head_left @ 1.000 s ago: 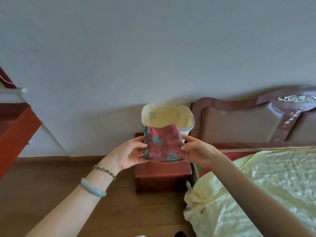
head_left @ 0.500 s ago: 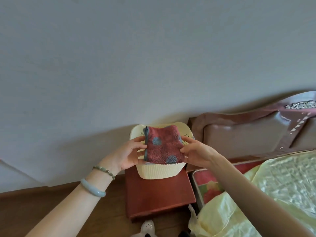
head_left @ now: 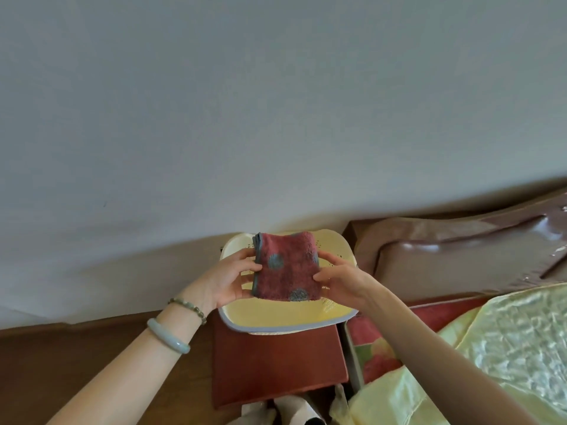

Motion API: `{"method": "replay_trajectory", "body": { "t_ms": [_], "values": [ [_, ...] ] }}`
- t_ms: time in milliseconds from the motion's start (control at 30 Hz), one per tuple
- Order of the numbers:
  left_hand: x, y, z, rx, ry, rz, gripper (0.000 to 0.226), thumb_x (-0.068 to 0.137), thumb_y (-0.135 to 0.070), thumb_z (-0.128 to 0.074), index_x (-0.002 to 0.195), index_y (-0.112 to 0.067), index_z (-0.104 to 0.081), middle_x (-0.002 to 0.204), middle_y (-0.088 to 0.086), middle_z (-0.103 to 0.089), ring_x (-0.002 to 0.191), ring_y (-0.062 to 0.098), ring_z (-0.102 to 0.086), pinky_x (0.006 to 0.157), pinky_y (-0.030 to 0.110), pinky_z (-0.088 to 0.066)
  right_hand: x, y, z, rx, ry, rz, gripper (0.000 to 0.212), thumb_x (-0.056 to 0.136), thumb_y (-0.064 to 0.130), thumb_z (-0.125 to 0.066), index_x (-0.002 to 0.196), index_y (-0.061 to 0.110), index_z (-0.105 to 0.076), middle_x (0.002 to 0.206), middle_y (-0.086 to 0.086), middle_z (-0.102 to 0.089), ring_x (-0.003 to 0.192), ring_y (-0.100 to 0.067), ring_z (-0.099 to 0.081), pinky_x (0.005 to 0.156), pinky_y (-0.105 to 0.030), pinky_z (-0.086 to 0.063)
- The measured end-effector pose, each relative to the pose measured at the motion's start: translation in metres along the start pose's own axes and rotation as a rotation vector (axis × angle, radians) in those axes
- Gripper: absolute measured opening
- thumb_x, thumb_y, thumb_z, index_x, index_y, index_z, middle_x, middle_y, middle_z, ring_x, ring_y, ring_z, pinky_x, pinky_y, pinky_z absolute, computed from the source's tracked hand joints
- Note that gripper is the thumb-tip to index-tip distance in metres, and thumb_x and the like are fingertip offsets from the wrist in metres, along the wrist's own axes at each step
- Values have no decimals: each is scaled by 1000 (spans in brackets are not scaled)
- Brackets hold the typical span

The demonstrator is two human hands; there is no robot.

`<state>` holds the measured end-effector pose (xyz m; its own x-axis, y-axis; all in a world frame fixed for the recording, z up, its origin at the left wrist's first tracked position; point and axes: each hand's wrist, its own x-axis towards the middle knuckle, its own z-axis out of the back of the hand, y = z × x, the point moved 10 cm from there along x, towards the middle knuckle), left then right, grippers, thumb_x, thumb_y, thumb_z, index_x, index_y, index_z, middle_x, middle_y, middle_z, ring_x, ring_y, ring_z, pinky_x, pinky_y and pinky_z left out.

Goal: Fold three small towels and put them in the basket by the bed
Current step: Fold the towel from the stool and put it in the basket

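While pinching the folded towel (head_left: 287, 266) at its edges with left hand (head_left: 228, 279) and right hand (head_left: 339, 282) above the basket (head_left: 285, 319), lower flat, release together, keep folds closed.

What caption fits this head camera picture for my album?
Both hands, left and right, hold a folded red towel with grey dots above the yellow plastic basket on a reddish wooden nightstand.

The basket (head_left: 285, 314) stood open-topped on the nightstand (head_left: 276, 363), its near floor bare. The folded towel (head_left: 287, 266), held between left hand (head_left: 228, 279) and right hand (head_left: 340, 280), covered the mouth's middle. The headboard (head_left: 445, 256) closed the right side, the wall (head_left: 276, 118) the rear.
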<state>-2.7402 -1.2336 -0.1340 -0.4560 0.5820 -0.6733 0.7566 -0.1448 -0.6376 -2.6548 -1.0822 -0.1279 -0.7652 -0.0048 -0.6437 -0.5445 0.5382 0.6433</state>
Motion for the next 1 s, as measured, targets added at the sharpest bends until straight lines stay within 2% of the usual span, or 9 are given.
{"method": "replay_trajectory", "body": {
  "t_ms": [167, 267, 367, 533, 667, 733, 900, 1000],
  "values": [
    [49, 17, 19, 29, -111, 72, 37, 91, 7, -44, 120, -14, -53, 110, 14, -57, 98, 28, -56, 88, 51, -51, 53, -10, 26, -43, 2, -105, 59, 77, -23, -40, 121, 16, -50, 107, -19, -57, 95, -30, -55, 73, -38, -49],
    [83, 33, 34, 37, -185, 111, 41, 92, 9, -41, 123, -15, -50, 111, 14, -57, 98, 28, -57, 83, 49, -52, 91, -27, 44, -57, -22, -151, 62, 75, -24, -40, 123, 14, -47, 108, -21, -56, 100, -34, -54, 74, -39, -49],
    [122, 51, 55, 67, -274, 138, 44, 91, 9, -39, 124, -17, -47, 111, 14, -57, 97, 27, -57, 77, 44, -52, 134, -51, 64, -50, -82, -188, 61, 73, -24, -37, 119, 14, -48, 98, -18, -55, 92, -32, -52, 71, -36, -46],
    [187, 92, 96, 205, -397, 234, 41, 88, 9, -37, 116, -19, -47, 114, 15, -56, 106, 29, -53, 86, 43, -47, 197, -101, 94, -48, -206, -279, 59, 72, -24, -33, 107, 19, -52, 86, -13, -58, 81, -27, -51, 62, -30, -41],
    [233, 133, 131, 428, -466, 327, 37, 86, 9, -41, 120, -2, -49, 119, 23, -57, 112, 37, -55, 96, 49, -47, 230, -141, 113, -130, -237, -340, 60, 71, -22, -34, 109, 20, -52, 81, -11, -55, 76, -24, -50, 61, -30, -39],
    [253, 151, 142, 483, -488, 342, 36, 87, 6, -38, 120, -1, -51, 117, 22, -59, 108, 36, -57, 96, 49, -47, 243, -153, 124, -157, -255, -339, 60, 70, -21, -34, 110, 20, -52, 80, -11, -53, 75, -23, -49, 59, -29, -37],
    [268, 178, 149, 453, -581, 306, 36, 89, 7, -32, 121, 1, -47, 120, 21, -56, 111, 36, -53, 94, 39, -44, 265, -176, 141, -242, -248, -363, 60, 71, -21, -34, 111, 20, -51, 86, -9, -54, 78, -22, -50, 59, -28, -41],
    [269, 194, 156, 479, -650, 275, 31, 87, 11, -31, 111, 0, -48, 108, 17, -56, 109, 35, -53, 86, 35, -40, 279, -192, 146, -345, -232, -384, 60, 70, -20, -36, 115, 17, -49, 83, -9, -54, 76, -21, -51, 61, -29, -43]
  ]
}}
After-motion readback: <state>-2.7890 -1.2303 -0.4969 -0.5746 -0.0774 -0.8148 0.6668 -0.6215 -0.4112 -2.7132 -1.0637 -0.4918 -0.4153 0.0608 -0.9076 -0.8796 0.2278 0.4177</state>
